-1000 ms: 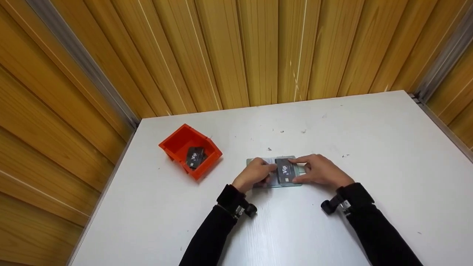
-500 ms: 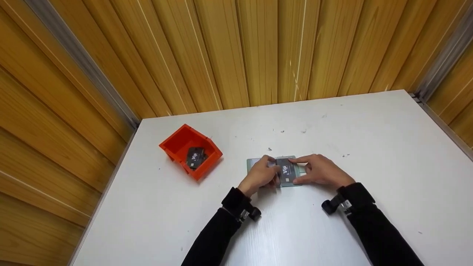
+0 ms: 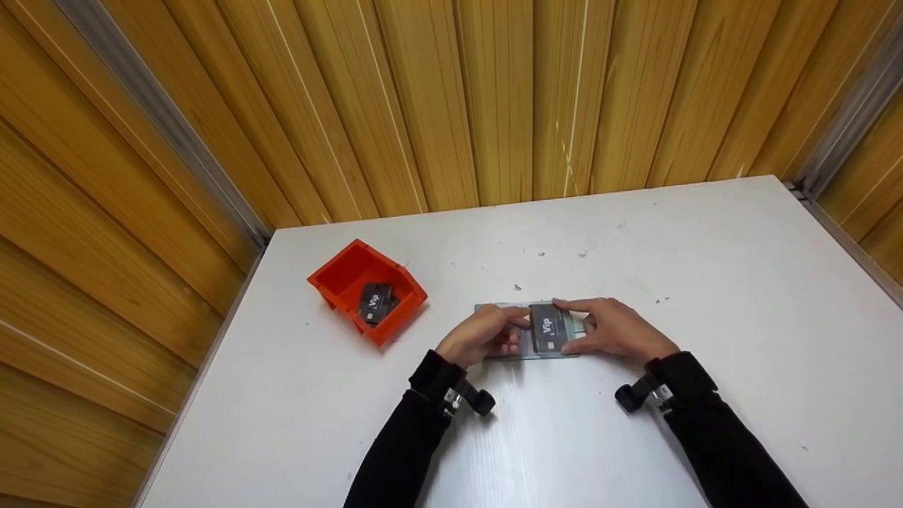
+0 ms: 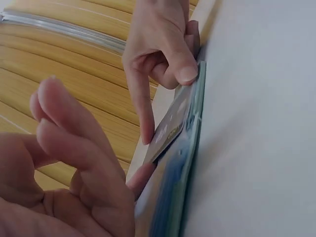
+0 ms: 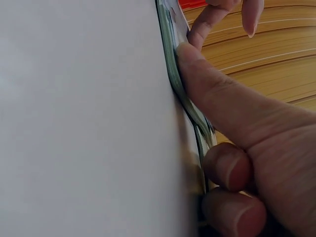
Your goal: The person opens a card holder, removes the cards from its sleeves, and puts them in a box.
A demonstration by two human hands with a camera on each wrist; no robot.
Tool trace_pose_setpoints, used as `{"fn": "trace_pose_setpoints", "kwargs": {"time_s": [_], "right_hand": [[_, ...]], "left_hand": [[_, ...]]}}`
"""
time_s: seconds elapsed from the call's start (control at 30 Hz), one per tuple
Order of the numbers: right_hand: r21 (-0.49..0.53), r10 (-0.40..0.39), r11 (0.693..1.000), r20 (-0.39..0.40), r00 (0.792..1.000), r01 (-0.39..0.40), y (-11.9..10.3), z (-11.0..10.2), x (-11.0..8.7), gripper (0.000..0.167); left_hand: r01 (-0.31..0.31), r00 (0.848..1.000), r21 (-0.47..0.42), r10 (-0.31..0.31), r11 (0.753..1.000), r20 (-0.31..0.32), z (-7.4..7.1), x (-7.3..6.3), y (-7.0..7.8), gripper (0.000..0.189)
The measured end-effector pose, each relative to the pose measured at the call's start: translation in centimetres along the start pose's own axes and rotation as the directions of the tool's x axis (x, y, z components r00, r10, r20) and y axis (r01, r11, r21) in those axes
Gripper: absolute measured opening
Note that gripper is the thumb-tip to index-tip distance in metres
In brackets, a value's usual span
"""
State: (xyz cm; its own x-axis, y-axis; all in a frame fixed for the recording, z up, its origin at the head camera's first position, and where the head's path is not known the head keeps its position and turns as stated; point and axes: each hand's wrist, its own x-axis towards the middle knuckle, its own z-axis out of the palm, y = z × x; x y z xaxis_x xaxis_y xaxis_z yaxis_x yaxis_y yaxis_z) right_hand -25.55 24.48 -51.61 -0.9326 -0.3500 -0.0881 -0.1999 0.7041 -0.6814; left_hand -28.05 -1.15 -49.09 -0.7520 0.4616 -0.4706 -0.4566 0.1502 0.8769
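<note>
A dark card marked "Vip" (image 3: 547, 329) lies over the right part of a pale green card holder with clear sleeves (image 3: 524, 348). My right hand (image 3: 615, 329) holds the card by its right side, thumb at the near corner and index finger at the far one. From the left, my left hand (image 3: 482, 334) reaches one finger to the card's left edge; its other fingers are loosely bent with nothing in them. The left wrist view shows the card (image 4: 170, 123) low over the holder. In the right wrist view, my thumb presses along the holder's green edge (image 5: 170, 64).
An orange-red bin (image 3: 331, 279) stands at the left of the white table (image 3: 705, 282), with another "Vip" card (image 3: 375, 303) lying on dark cards inside. Wood-patterned panels (image 3: 451, 106) rise behind the table.
My left hand moved right over the card's left edge, then drew back left, and one finger now stretches to that edge. The right hand and card stay about where they were.
</note>
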Motion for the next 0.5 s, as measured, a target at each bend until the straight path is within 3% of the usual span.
{"fn": "trace_pose_setpoints", "kwargs": {"time_s": [0.2,0.37,0.5], "right_hand": [[0.013,0.018,1.000,0.022,1.000,-0.018,-0.1,-0.3,0.0,0.087],[0.007,0.031,0.999,0.037,0.999,-0.031,-0.1,-0.4,0.0,0.084],[0.008,0.059,0.998,0.049,0.997,-0.059,-0.1,-0.3,0.1,0.084]], "left_hand": [[0.001,1.000,0.121,-0.003,0.993,0.018,0.2,0.3,-0.4,0.030],[-0.075,0.997,0.318,0.082,0.945,-0.010,1.1,0.4,-0.8,0.022],[-0.094,0.991,0.383,0.125,0.919,-0.056,1.5,0.4,-1.0,0.016]]}}
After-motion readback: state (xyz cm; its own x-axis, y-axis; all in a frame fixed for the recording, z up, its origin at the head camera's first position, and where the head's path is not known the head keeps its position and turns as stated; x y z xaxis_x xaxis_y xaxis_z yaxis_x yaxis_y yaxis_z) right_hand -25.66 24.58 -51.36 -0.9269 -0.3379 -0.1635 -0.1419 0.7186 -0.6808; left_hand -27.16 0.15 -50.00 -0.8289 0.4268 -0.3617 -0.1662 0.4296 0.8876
